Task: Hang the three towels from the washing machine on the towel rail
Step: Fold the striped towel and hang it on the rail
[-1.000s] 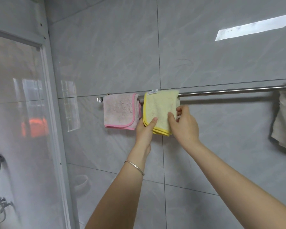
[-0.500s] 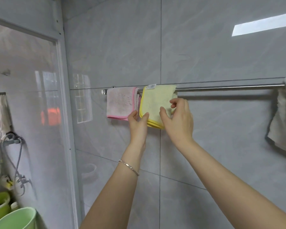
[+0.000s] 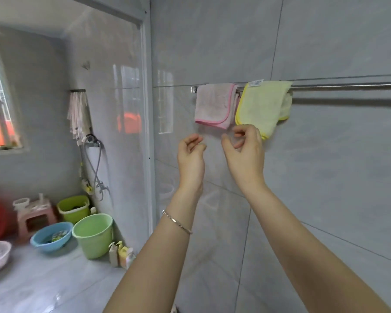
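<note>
Two small towels hang side by side on the towel rail point(image 3: 348, 86), a steel bar fixed along the grey tiled wall. The pink-edged towel point(image 3: 213, 105) sits at the rail's left end. The yellow towel point(image 3: 261, 107) is just beside it on the right, draped unevenly so that its back layer bunches out at the right edge. A small white tag point(image 3: 255, 82) lies at the yellow towel's top fold, over the bar; it carries dark print, perhaps a barcode, too small to read. Both hands are raised just below the towels and hold nothing. The left hand point(image 3: 191, 154) is under the pink towel and the right hand point(image 3: 244, 154) is near the yellow towel's lower corner, each with its fingers loosely curled and clear of the cloth. A thin bracelet point(image 3: 177, 222) circles the left wrist. Beyond the glass partition point(image 3: 127, 154), a green bucket point(image 3: 93, 233), a blue basin point(image 3: 52, 236) and several bottles point(image 3: 122, 254) stand on the floor; any wording on the bottles is illegible.
</note>
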### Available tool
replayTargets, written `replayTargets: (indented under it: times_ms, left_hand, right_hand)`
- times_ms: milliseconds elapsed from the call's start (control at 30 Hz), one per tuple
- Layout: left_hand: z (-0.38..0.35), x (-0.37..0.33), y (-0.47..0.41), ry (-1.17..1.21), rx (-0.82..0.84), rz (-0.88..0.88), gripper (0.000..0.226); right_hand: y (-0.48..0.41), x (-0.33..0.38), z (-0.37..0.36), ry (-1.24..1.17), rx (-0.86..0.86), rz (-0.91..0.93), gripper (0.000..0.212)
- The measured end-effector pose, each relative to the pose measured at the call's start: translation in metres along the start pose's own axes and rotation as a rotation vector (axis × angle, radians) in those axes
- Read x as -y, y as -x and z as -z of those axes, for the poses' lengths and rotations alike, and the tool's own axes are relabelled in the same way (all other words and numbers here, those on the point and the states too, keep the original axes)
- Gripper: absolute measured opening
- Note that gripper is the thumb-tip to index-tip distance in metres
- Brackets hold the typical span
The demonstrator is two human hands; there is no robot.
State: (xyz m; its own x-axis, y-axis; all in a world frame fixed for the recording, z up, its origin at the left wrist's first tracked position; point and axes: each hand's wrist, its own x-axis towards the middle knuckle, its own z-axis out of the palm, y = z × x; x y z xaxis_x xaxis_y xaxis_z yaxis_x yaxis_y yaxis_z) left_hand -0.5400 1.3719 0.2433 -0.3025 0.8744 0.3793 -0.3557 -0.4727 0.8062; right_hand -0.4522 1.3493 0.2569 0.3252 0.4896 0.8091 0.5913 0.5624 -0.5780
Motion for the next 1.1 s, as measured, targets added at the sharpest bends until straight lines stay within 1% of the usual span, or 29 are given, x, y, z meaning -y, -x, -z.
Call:
replayTargets:
  times_ms: [100,233,300,400,700,867,1000,1100]
  left_hand:
    - [0.044,-0.018,0.019,-0.028,-0.047,0.007,0.025]
    - [0.110,-0.043,0.044,-0.063,-0.156,0.030,0.019]
    - [0.148,-0.056,0.061,-0.088,-0.216,0.037,0.016]
    - [0.205,-0.076,0.089,-0.122,-0.310,0.049,0.013]
    - [0.374,-0.152,0.197,-0.243,-0.627,0.008,0.016]
    - [0.445,-0.194,0.267,-0.318,-0.767,-0.012,0.019]
    - [0.491,-0.228,0.324,-0.391,-0.926,-0.031,0.022]
    - [0.519,-0.248,0.361,-0.408,-1.047,-0.042,0.021]
  right_hand:
    - [0.032,0.023,-0.019,-0.060,0.059,-0.056,0.022]
    - [0.083,0.061,-0.048,-0.179,0.154,-0.126,0.020]
    - [0.115,0.083,-0.060,-0.261,0.213,-0.168,0.015]
    - [0.168,0.118,-0.077,-0.364,0.323,-0.231,0.014]
    - [0.319,0.237,-0.112,-0.559,0.613,-0.294,0.012]
    - [0.397,0.304,-0.119,-0.686,0.804,-0.344,0.011]
    - [0.458,0.352,-0.119,-0.749,0.980,-0.407,0.010]
    - [0.502,0.384,-0.118,-0.781,1.101,-0.433,0.010]
